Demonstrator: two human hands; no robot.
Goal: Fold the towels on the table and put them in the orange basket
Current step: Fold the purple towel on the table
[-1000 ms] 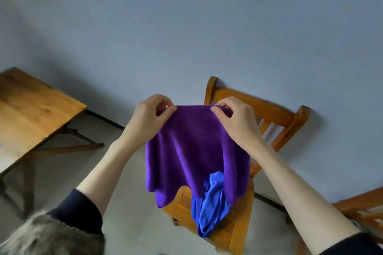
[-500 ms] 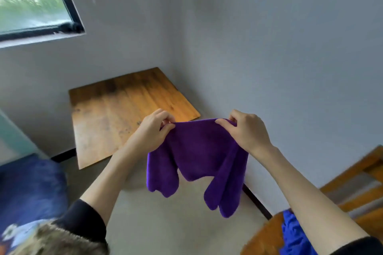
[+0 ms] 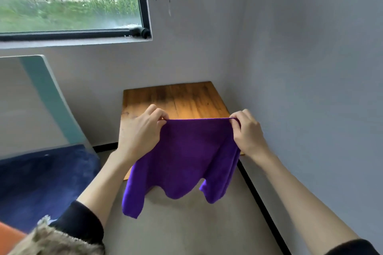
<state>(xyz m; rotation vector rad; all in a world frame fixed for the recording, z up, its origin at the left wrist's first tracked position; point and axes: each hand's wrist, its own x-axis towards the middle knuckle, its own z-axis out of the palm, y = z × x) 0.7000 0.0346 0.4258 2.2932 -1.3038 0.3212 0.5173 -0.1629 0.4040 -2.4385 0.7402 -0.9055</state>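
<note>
My left hand (image 3: 141, 132) and right hand (image 3: 247, 133) pinch the purple towel (image 3: 186, 159), which hides the counter's (image 3: 176, 97) near edge.

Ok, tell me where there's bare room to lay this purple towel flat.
The wooden table is bare across its visible top, bordered by the window wall behind and the grey wall to its right. The near part is hidden by the purple towel, pinched by the left hand and right hand.

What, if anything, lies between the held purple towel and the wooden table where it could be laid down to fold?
Nothing visible. Both hands, left and right, pinch the purple towel's top edge in the air, in front of the wooden table, whose visible top is bare.
</note>
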